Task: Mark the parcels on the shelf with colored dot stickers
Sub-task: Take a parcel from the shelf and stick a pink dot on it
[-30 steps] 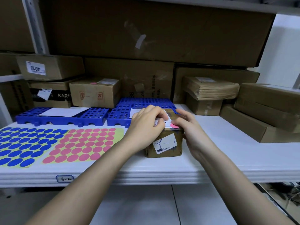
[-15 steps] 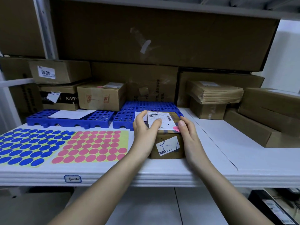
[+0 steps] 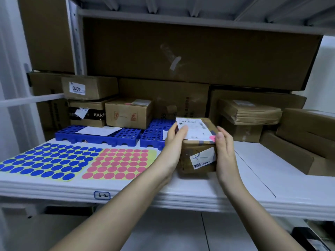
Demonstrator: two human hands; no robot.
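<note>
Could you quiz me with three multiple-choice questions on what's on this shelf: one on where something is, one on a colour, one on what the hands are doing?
1. Where does the pink sticker sheet lie?
A. right of the blue sticker sheet
B. on the blue plastic grid
C. on the floor

2. What colour is the dot sticker on the small parcel?
A. blue
B. green
C. pink

3. How is the small parcel held?
A. by one hand from above
B. between both hands
C. untouched

Answers:
1 A, the two sheets lie side by side on the white shelf.
2 C, a pink dot sits at the shipping label's corner.
3 B, the left hand and right hand press its opposite sides.
</note>
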